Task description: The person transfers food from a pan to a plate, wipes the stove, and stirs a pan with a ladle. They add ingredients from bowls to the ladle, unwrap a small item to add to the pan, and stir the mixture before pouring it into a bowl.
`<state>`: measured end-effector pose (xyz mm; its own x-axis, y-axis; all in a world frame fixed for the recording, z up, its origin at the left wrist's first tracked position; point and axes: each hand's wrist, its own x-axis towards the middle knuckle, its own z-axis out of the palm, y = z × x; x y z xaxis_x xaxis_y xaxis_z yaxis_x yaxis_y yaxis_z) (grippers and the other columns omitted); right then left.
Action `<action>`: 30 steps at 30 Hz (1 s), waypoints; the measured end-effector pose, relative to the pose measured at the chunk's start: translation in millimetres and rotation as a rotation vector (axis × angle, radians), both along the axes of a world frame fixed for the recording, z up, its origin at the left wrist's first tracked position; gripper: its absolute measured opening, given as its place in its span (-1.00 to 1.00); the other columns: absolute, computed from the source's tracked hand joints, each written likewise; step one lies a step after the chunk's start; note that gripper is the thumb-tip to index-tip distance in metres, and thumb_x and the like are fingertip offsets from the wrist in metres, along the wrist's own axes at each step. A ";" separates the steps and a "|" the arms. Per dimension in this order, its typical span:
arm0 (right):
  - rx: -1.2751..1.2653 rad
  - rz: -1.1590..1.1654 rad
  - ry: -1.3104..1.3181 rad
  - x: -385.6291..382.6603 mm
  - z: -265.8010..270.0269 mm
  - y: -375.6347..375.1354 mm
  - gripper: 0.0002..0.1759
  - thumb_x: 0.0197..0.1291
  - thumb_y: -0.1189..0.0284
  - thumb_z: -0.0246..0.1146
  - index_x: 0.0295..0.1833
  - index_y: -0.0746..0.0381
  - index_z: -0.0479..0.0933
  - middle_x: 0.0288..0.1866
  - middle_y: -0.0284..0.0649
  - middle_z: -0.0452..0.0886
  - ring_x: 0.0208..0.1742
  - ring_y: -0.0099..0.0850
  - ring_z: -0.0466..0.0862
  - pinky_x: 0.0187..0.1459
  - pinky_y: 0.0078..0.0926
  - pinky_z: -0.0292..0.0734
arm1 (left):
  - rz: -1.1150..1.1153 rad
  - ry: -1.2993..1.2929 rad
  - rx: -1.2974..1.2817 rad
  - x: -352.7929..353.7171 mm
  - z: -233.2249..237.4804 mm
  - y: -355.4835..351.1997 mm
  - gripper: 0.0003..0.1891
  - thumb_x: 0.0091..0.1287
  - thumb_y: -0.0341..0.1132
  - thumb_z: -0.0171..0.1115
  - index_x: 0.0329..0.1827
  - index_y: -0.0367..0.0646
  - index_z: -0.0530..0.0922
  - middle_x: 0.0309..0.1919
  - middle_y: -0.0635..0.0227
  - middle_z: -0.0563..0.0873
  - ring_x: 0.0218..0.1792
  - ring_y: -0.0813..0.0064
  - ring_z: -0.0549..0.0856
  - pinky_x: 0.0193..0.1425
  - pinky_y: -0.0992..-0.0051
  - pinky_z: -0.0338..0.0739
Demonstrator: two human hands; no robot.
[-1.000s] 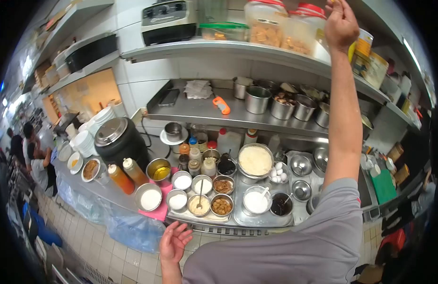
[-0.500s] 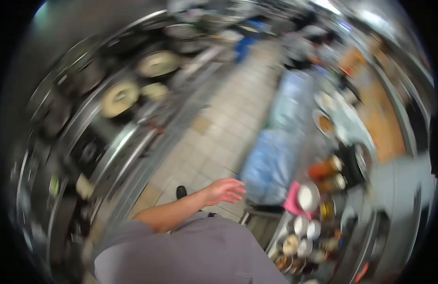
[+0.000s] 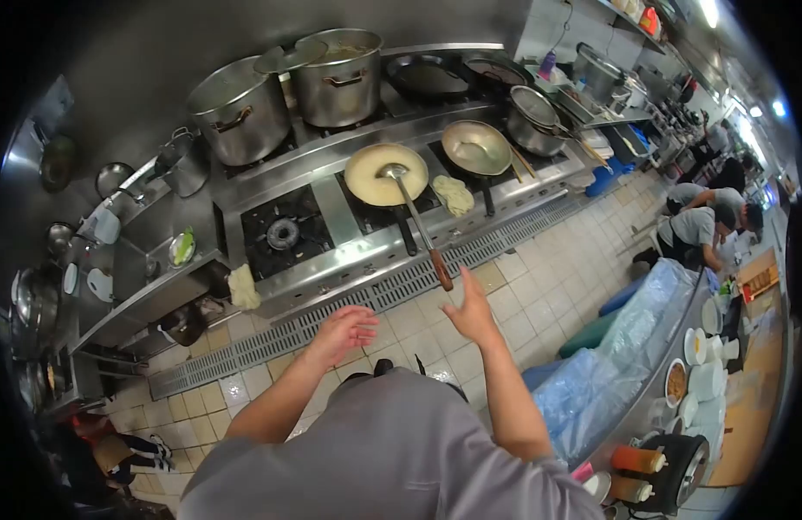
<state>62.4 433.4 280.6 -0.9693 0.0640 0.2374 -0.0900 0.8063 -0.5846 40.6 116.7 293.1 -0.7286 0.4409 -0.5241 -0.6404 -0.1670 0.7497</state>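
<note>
While the head view a second ago faced the condiment counter with the right arm raised to the top shelf, the person has since turned right round and now faces the stove line. That is the only view.

The right hand has come down from the shelf. It is empty, with the fingers spread and released, just below the wooden grip of the ladle and, as far as I can tell, not touching it. The left hand is also empty, palm loose and fingers uncurled, hovering over the floor tiles near the drain grate.

The ladle's bowl rests in the wok of pale batter on the middle burner, and its handle sticks out over the stove's front edge toward the person. A second wok sits just to the right, with a crumpled cloth between the two. Two stockpots stand at the back.

The counter with the squeeze bottles is now at lower right. Co-workers bend over farther along the aisle.

My judgement is that nothing came off the shelf, since both hands are bare. The work has shifted from the counter to the stove, and the ladle is the nearest thing to either hand.
</note>
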 end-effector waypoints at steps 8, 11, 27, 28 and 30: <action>-0.471 -0.072 -0.487 -180.5 -133.4 6.7 -0.37 0.18 0.51 0.22 0.38 0.42 0.29 -0.21 0.04 0.64 -0.31 -0.17 0.69 -0.30 -0.27 0.65 | 0.451 0.107 -0.251 -18.4 -55.9 -57.5 -0.69 0.50 -0.19 0.19 0.16 -0.16 0.54 0.00 0.20 0.72 -0.13 0.39 0.73 -0.08 0.38 0.66; -0.677 -0.018 -0.552 -166.6 -64.0 18.8 -0.70 0.28 0.43 0.21 0.05 0.36 0.44 -0.56 -0.27 0.48 -0.65 -0.46 0.45 -0.64 -0.41 0.40 | 0.729 -0.143 -0.084 16.5 -82.8 -61.6 -0.70 0.45 -0.18 0.21 0.13 -0.11 0.54 -0.05 0.24 0.72 -0.18 0.34 0.73 -0.14 0.37 0.66; -0.114 0.227 -0.313 -302.4 -47.1 149.7 -0.47 0.28 0.46 0.24 0.35 0.36 0.41 -0.07 0.33 0.63 0.03 0.27 0.61 0.05 -0.05 0.55 | 0.790 -0.188 -0.812 79.8 -219.4 10.7 -0.80 0.36 -0.36 0.25 0.01 -0.13 0.58 -0.30 0.36 0.67 -0.38 0.47 0.70 -0.47 0.47 0.52; -0.145 0.351 -0.148 -308.7 -67.4 152.6 -0.62 0.32 0.43 0.24 0.19 0.38 0.50 -0.25 0.14 0.70 -0.26 0.10 0.71 -0.20 -0.14 0.63 | 0.750 -0.332 -0.797 100.7 -232.8 10.3 -0.80 0.37 -0.34 0.23 0.02 -0.13 0.59 -0.31 0.36 0.67 -0.39 0.46 0.70 -0.50 0.46 0.51; -0.396 0.275 -0.519 -303.5 -41.9 137.4 -0.70 0.34 0.41 0.25 0.09 0.34 0.51 -0.33 -0.01 0.67 -0.39 -0.12 0.67 -0.33 -0.24 0.60 | 0.703 -0.488 -0.779 139.7 -263.4 4.1 -0.80 0.38 -0.33 0.22 0.02 -0.12 0.60 -0.32 0.36 0.67 -0.40 0.45 0.70 -0.52 0.45 0.50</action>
<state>-241.1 570.8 238.7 -0.9443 -0.2138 -0.2503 0.1098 0.5123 -0.8518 180.2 120.8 29.6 -0.3299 -0.5474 -0.7691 -0.8395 -0.2025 0.5042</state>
